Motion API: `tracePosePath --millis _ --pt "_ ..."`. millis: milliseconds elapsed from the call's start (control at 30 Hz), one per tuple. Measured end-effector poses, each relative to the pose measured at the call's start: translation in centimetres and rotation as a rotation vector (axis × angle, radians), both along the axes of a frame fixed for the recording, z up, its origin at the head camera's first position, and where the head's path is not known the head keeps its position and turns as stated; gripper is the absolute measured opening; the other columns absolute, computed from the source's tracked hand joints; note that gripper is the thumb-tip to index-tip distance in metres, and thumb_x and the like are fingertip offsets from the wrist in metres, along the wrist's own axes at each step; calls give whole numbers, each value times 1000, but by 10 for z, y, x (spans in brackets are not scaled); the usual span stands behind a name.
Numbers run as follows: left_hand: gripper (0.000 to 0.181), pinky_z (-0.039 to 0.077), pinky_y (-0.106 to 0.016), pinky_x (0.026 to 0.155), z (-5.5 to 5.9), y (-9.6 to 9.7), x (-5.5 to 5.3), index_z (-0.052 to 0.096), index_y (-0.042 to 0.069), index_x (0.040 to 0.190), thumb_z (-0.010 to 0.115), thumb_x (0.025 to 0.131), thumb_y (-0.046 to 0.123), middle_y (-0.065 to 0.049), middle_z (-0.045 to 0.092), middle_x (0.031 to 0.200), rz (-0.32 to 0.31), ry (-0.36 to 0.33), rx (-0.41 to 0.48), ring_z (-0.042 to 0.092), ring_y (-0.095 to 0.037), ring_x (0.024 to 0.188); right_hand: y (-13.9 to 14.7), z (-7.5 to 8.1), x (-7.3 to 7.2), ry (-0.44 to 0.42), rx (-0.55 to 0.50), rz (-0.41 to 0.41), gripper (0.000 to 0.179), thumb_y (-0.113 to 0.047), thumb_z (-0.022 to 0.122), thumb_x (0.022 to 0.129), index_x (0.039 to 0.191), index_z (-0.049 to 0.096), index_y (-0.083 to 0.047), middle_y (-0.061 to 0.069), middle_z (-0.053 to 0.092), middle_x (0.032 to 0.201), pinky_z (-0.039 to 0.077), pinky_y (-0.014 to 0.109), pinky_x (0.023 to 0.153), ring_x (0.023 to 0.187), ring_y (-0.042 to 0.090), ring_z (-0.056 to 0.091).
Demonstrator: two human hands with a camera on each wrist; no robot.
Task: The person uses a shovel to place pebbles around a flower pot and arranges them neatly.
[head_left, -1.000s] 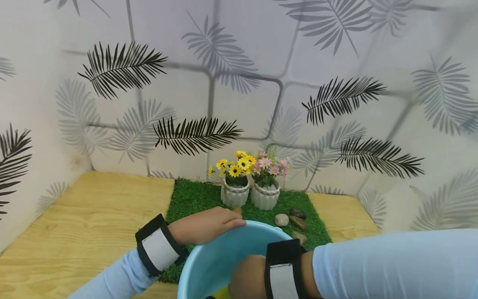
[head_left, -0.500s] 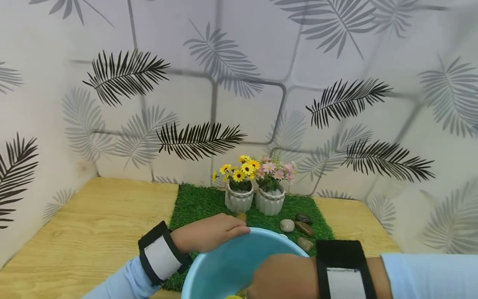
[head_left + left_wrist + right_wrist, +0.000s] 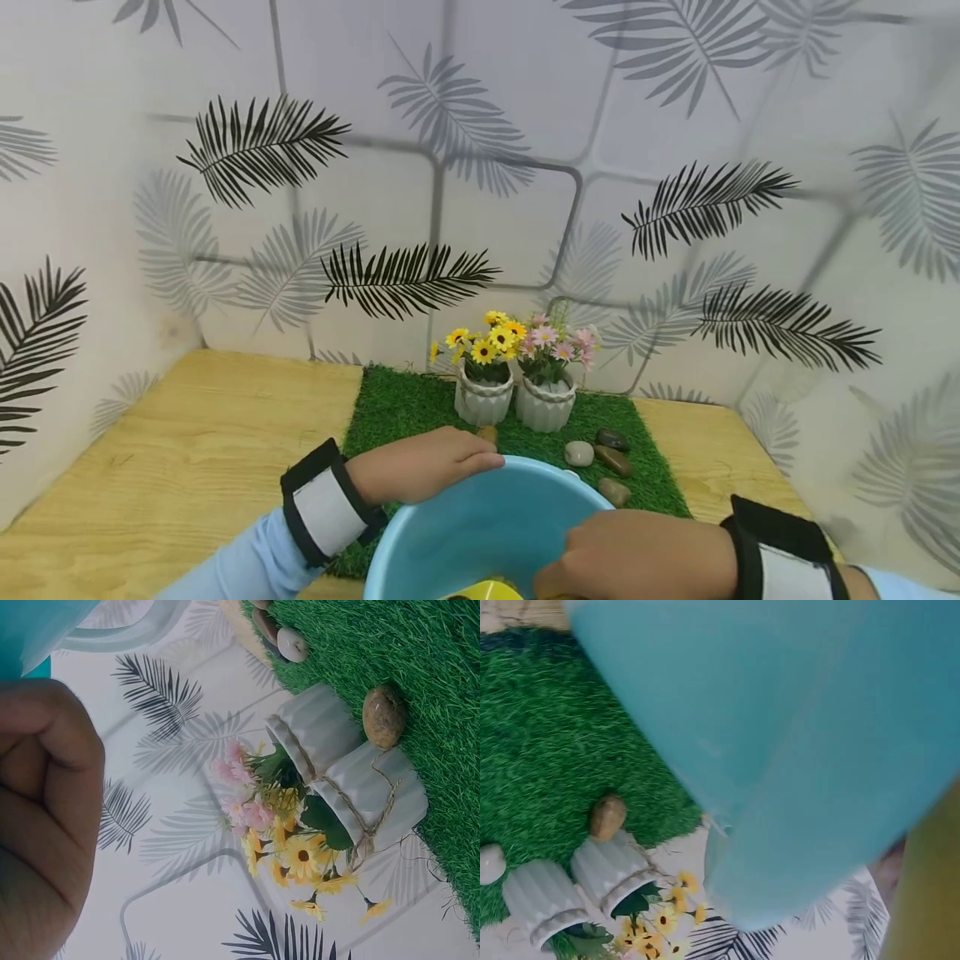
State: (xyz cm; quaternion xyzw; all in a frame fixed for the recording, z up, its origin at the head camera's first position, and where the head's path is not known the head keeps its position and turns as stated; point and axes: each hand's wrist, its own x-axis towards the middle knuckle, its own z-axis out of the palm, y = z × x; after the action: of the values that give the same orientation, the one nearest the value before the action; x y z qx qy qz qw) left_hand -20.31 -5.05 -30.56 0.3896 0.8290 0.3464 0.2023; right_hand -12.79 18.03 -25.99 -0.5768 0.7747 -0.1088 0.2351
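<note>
A light blue plastic bucket (image 3: 450,521) stands at the near edge of the head view, cut off by the frame. My left hand (image 3: 427,465) grips its far-left rim, and in the left wrist view that hand (image 3: 49,817) has curled fingers beside the bucket (image 3: 30,634). Over the bucket's right side is my right hand (image 3: 630,554), its fingers curled. A smooth yellow thing (image 3: 487,591) with a dark mark shows low in the bucket, next to that hand. The right wrist view has a blurred yellow surface (image 3: 934,900) close up, beside the bucket (image 3: 780,750); its kind is unclear.
Behind the bucket lies a green turf mat (image 3: 405,404) on the wooden table (image 3: 195,450). White pots with yellow flowers (image 3: 483,400) and pink flowers (image 3: 546,404) stand on it. Several stones (image 3: 579,453) lie right of them. A leaf-patterned wall (image 3: 495,217) rises behind.
My right hand has shifted right across the bucket, and more of the yellow thing shows. The left hand stays on the rim. The head view has shifted slightly.
</note>
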Motion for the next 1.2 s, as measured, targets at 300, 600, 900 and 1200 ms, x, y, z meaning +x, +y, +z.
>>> tracePosePath --millis 300,600,900,1200 --pt "39 37 -23 67 1 0 0 55 16 83 30 104 38 4 34 66 8 8 -22 40 -6 60 12 22 -11 27 60 -123 29 -36 41 100 80 51 -16 -12 23 59 22 15 46 49 -6 20" --pt "37 43 -22 72 0 -3 -1 61 16 96 29 104 34 7 50 75 0 34 -16 49 -1 69 55 68 -41 -1 61 -366 26 -35 46 99 78 47 -19 -14 29 64 29 16 52 53 -5 27" --pt "38 45 -23 68 -1 -3 -1 60 17 96 30 104 38 3 51 74 11 -20 2 54 -6 67 105 50 -75 -55 96 -653 22 -28 45 100 84 53 -14 -8 34 61 32 21 49 49 1 29" --pt "36 46 -23 67 -2 -3 -1 60 19 96 30 104 37 4 48 72 8 -21 6 54 -5 67 122 -24 -90 -149 134 -704 25 -29 49 98 77 56 -16 -9 34 55 29 19 47 44 3 27"
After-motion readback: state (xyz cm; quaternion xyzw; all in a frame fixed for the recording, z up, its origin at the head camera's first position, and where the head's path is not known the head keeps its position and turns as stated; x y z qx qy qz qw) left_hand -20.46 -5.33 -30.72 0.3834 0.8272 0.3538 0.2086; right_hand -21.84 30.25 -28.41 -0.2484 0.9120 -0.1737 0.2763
